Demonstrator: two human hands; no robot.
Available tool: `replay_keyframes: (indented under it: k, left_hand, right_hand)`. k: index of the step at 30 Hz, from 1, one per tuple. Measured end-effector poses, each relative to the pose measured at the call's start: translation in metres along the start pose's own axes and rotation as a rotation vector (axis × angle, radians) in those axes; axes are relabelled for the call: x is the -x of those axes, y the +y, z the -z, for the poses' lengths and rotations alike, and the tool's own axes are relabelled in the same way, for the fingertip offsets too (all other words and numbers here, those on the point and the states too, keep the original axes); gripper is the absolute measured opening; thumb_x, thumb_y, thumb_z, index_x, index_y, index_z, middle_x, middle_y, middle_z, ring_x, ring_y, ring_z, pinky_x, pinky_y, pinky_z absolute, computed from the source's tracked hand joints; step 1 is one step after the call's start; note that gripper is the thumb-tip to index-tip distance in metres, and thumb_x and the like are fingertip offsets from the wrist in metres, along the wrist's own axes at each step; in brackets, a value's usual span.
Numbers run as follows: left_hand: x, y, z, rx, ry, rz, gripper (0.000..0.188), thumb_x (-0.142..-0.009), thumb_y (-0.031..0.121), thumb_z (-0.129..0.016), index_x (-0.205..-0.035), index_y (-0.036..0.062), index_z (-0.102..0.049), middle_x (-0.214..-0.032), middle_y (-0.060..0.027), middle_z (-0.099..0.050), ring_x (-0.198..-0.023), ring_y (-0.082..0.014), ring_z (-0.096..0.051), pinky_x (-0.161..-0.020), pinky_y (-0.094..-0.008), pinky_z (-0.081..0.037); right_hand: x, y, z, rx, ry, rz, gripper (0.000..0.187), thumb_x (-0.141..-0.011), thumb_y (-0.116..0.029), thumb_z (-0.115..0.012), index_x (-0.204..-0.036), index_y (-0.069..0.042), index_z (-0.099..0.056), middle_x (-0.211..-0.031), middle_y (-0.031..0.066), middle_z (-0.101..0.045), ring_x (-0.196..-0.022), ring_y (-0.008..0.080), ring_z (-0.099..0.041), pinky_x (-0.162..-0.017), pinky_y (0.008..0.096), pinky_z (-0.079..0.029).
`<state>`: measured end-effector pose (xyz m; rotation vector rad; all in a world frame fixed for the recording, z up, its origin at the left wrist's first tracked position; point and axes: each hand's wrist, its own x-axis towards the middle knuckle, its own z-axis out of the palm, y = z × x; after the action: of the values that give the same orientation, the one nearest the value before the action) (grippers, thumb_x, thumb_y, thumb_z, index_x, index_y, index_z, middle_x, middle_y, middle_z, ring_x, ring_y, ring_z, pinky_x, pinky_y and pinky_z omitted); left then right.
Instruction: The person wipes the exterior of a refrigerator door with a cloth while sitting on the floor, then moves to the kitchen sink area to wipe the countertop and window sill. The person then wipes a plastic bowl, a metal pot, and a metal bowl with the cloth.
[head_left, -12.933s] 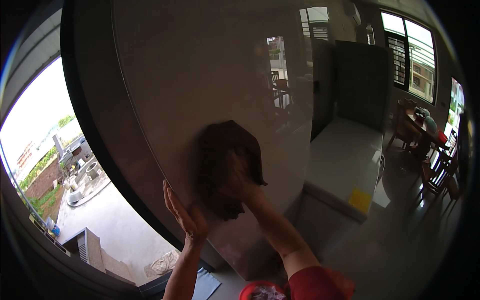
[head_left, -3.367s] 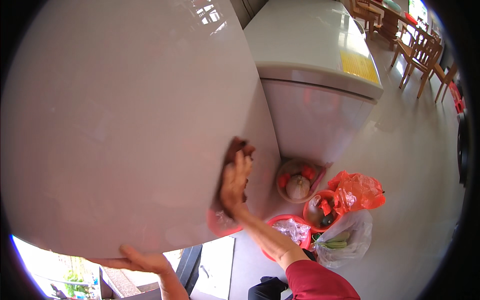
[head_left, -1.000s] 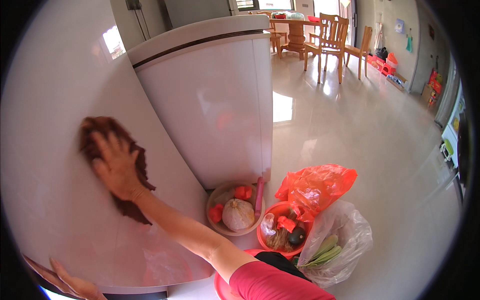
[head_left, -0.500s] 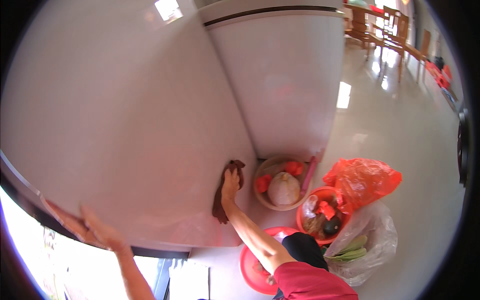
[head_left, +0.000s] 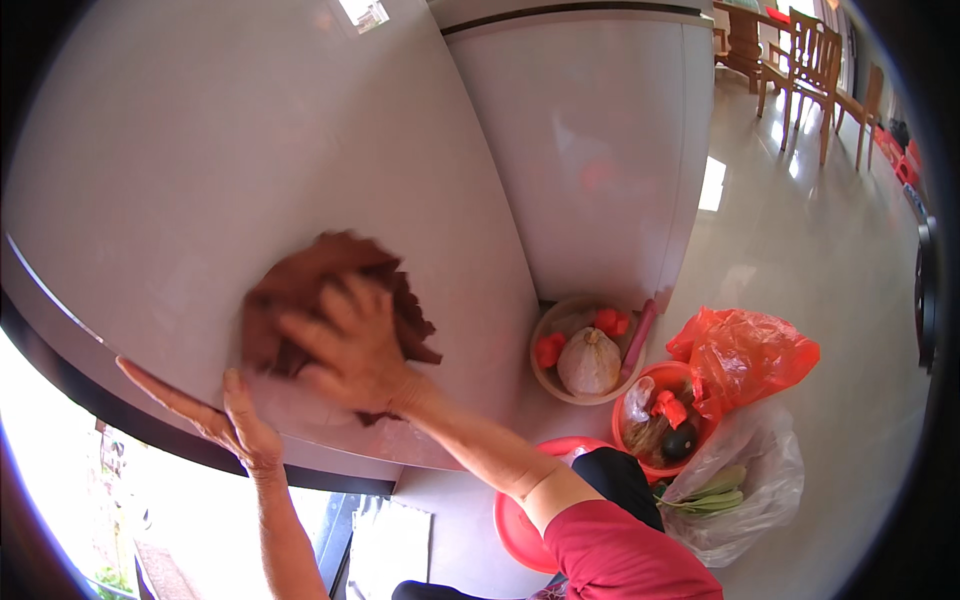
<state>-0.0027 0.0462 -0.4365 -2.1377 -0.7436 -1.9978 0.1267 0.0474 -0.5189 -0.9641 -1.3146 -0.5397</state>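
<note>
A large glossy pale panel [head_left: 200, 170], part of what looks like a refrigerator, rises in front of me. On its lower middle my right hand [head_left: 350, 340] presses a crumpled brown cloth [head_left: 290, 275], fingers spread over the fabric and blurred by motion. Cloth edges stick out above and to the right of the hand. To the left, my left hand [head_left: 225, 425] rests at the panel's lower edge. Its fingers lie straight along that edge, with the thumb raised apart from them, and it holds nothing loose.
At right, a second pale panel [head_left: 600, 150] meets the first. Below it stand a round basin [head_left: 545, 378] holding a large pale vegetable, a red bucket [head_left: 625, 440], a red plastic bag [head_left: 755, 350], a clear bag [head_left: 770, 490] of greens and a red basin [head_left: 520, 535]. Wooden chairs [head_left: 815, 60] stand farther back.
My right hand has moved left with the cloth, from the panel's right edge to its lower middle. The cloth is now more spread out. My left hand stays at the lower edge.
</note>
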Motion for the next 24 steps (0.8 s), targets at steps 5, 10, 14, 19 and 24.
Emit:
replay_keyframes:
  k: [5,10,14,19,24]
  left_hand:
    - [0.022,-0.08,0.033,-0.501,-0.132,-0.496,0.056,-0.088,0.021,-0.053,-0.135,0.0005,-0.031,-0.143,-0.0201,-0.028,-0.115,-0.0325,-0.045,-0.098,-0.0428,-0.036]
    - [0.047,-0.16,0.096,-0.154,-0.279,-0.173,0.05,-0.091,0.018,-0.055,-0.131,-0.0037,-0.035,-0.135,-0.017,-0.035,-0.112,-0.0276,-0.044,-0.094,-0.0371,-0.039]
    - [0.013,-0.082,0.04,-0.268,-0.134,-0.491,0.049,-0.092,0.024,-0.053,-0.13,-0.0021,-0.036,-0.14,-0.0166,-0.025,-0.115,-0.0267,-0.04,-0.094,-0.0379,-0.038]
    - [0.011,-0.038,0.024,-0.492,-0.184,-0.746,0.065,-0.086,0.033,-0.063,-0.133,0.0025,-0.032,-0.143,-0.021,-0.023,-0.122,-0.032,-0.038,-0.098,-0.0406,-0.035]
    - [0.008,-0.026,0.009,-0.244,-0.032,-0.395,0.072,-0.083,0.035,-0.065,-0.136,0.0033,-0.028,-0.145,-0.0198,-0.022,-0.126,-0.0324,-0.035,-0.1,-0.0412,-0.032]
  right_hand:
    - [0.016,0.105,0.006,0.117,0.137,-0.345,0.058,-0.081,-0.035,-0.056,-0.131,-0.008,-0.045,-0.128,0.0211,-0.039,-0.122,0.0409,-0.033,-0.099,0.0506,-0.025]
    - [0.059,0.21,0.003,0.036,0.242,-0.803,0.06,-0.09,-0.042,-0.044,-0.139,-0.008,-0.035,-0.138,0.0183,-0.036,-0.13,0.034,-0.03,-0.103,0.0493,-0.021]
    - [0.15,0.316,0.01,0.075,0.288,-1.236,0.062,-0.093,-0.05,-0.035,-0.144,-0.015,-0.029,-0.146,0.0161,-0.03,-0.135,0.0316,-0.026,-0.108,0.0479,-0.017]
    - [0.196,0.249,0.016,-0.088,0.318,-1.498,0.062,-0.093,-0.047,-0.035,-0.143,-0.012,-0.029,-0.145,0.0166,-0.032,-0.135,0.0311,-0.028,-0.109,0.0398,-0.02]
    - [0.329,0.263,-0.015,-0.159,0.483,-1.294,0.066,-0.09,-0.047,-0.041,-0.142,-0.007,-0.031,-0.143,0.0164,-0.036,-0.131,0.0321,-0.034,-0.106,0.0371,-0.025]
